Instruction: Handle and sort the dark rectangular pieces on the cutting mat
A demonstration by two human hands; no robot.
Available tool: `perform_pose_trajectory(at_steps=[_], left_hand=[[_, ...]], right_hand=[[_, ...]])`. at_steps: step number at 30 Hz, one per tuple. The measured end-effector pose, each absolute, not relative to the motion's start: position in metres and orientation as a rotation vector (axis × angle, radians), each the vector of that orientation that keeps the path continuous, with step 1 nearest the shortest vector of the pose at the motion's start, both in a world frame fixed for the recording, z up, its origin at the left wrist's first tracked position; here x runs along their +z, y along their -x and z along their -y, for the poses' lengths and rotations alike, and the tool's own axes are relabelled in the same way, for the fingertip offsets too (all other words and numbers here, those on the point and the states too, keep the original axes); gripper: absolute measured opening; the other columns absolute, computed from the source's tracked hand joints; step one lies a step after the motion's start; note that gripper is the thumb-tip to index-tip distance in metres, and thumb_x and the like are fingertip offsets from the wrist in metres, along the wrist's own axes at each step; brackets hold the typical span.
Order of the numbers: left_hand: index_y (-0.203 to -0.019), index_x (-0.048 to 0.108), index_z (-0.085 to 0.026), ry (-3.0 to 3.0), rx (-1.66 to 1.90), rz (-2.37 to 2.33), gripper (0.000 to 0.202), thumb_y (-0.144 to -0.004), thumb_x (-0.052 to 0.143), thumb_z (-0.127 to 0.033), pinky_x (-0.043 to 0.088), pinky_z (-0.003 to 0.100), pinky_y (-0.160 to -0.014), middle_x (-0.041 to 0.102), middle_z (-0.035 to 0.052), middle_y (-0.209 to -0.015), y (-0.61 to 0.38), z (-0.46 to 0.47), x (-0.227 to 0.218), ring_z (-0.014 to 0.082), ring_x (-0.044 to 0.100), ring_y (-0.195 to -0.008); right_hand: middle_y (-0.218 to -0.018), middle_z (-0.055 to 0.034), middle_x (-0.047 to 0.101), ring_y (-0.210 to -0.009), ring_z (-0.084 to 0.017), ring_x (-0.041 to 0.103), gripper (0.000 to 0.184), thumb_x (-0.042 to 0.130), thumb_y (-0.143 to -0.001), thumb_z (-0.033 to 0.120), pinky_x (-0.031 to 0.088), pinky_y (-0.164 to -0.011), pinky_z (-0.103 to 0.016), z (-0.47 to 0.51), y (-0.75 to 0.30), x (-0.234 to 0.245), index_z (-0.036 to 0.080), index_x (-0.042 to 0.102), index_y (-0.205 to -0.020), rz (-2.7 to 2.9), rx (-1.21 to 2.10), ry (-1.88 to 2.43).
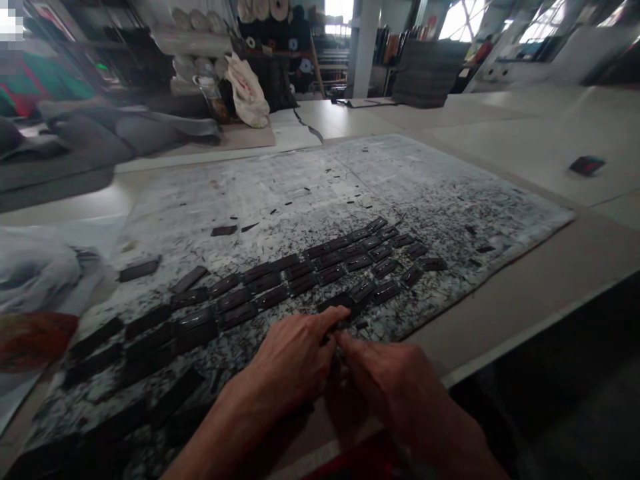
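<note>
My left hand (295,360) and my right hand (385,377) meet at the near edge of a speckled grey mat (310,193). Their fingertips press together around a small dark piece (341,328) that I can barely see. Several dark rectangular pieces (325,261) lie in rows across the mat, running from lower left to upper right. The nearest row ends just beyond my fingertips. Both hands have fingers curled and pinched.
The mat lies on a wide pale table (530,300). Grey fabric (90,137) is piled at far left, a cream bag (247,93) stands behind it, and fabric rolls (200,40) fill shelves. A small dark object (587,165) sits far right.
</note>
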State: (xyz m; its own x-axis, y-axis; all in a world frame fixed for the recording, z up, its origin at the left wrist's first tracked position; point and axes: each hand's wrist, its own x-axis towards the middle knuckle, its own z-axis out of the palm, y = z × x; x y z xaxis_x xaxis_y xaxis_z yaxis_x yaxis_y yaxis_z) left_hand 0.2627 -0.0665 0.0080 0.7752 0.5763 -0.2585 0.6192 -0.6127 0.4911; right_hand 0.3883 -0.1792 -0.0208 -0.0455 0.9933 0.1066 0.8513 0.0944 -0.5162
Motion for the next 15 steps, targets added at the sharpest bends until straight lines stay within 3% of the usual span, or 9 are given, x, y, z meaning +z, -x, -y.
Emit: perform_pose_trajectory(at_steps=[2, 5, 9, 11, 13, 15], left_hand=[[-0.123, 0.056, -0.026, -2.357, -0.041, -0.883, 0.044, -0.084, 0.038, -0.016, 0.043, 0.038, -0.094, 0.065, 0.0028, -0.118, -0.2608, 0.0648, 0.0082, 0.0231, 0.061, -0.106], [-0.118, 0.06, -0.025, -2.286, 0.067, -0.872, 0.04, -0.085, 0.039, -0.016, 0.038, 0.03, -0.1, 0.064, -0.0012, -0.119, -0.2593, 0.0631, 0.0087, 0.0181, 0.058, -0.111], [-0.112, 0.064, -0.025, -2.171, 0.184, -0.863, 0.035, -0.087, 0.04, -0.019, 0.037, 0.026, -0.098, 0.065, -0.0026, -0.117, -0.2594, 0.0616, 0.0098, 0.0165, 0.056, -0.11], [-0.113, 0.064, -0.025, -2.098, 0.21, -0.88, 0.035, -0.088, 0.04, -0.023, 0.043, 0.027, -0.089, 0.068, -0.0013, -0.109, -0.2591, 0.0605, 0.0092, 0.0177, 0.06, -0.101], [-0.116, 0.063, -0.024, -2.008, 0.197, -0.892, 0.035, -0.089, 0.04, -0.028, 0.047, 0.024, -0.069, 0.07, -0.0002, -0.091, -0.2584, 0.0591, 0.0078, 0.0168, 0.062, -0.08], [-0.118, 0.06, -0.022, -1.909, 0.18, -0.884, 0.036, -0.089, 0.041, -0.033, 0.039, 0.021, -0.051, 0.065, -0.0019, -0.07, -0.2577, 0.0576, 0.0064, 0.0133, 0.056, -0.06]], right_hand=[[-0.079, -0.0032, 0.071, -0.071, -0.014, 0.067, 0.025, 0.04, -0.091, 0.018, 0.045, -0.063, -0.021, 0.1835, -0.3919, -0.0226, 0.019, 0.062, -0.101, 1.857, 0.463, 1.689], [-0.069, 0.0005, 0.065, -0.064, -0.012, 0.062, 0.019, 0.047, -0.09, 0.024, 0.043, -0.059, -0.021, 0.1875, -0.3953, -0.0267, 0.02, 0.06, -0.077, 1.659, 0.422, 1.707], [-0.072, 0.0002, 0.065, -0.066, -0.013, 0.062, 0.012, 0.051, -0.088, 0.025, 0.044, -0.06, -0.021, 0.1858, -0.3956, -0.0303, 0.02, 0.06, -0.081, 1.48, 0.374, 1.771], [-0.082, -0.0014, 0.068, -0.075, -0.014, 0.065, 0.011, 0.051, -0.087, 0.023, 0.047, -0.067, -0.022, 0.1832, -0.394, -0.03, 0.02, 0.061, -0.089, 1.436, 0.408, 1.75], [-0.087, -0.0026, 0.07, -0.081, -0.015, 0.065, 0.013, 0.051, -0.087, 0.023, 0.048, -0.071, -0.023, 0.1807, -0.3913, -0.0286, 0.02, 0.061, -0.093, 1.41, 0.45, 1.736], [-0.088, -0.003, 0.07, -0.082, -0.016, 0.065, 0.014, 0.051, -0.087, 0.025, 0.048, -0.072, -0.024, 0.1788, -0.3878, -0.0264, 0.02, 0.062, -0.093, 1.396, 0.491, 1.722]])
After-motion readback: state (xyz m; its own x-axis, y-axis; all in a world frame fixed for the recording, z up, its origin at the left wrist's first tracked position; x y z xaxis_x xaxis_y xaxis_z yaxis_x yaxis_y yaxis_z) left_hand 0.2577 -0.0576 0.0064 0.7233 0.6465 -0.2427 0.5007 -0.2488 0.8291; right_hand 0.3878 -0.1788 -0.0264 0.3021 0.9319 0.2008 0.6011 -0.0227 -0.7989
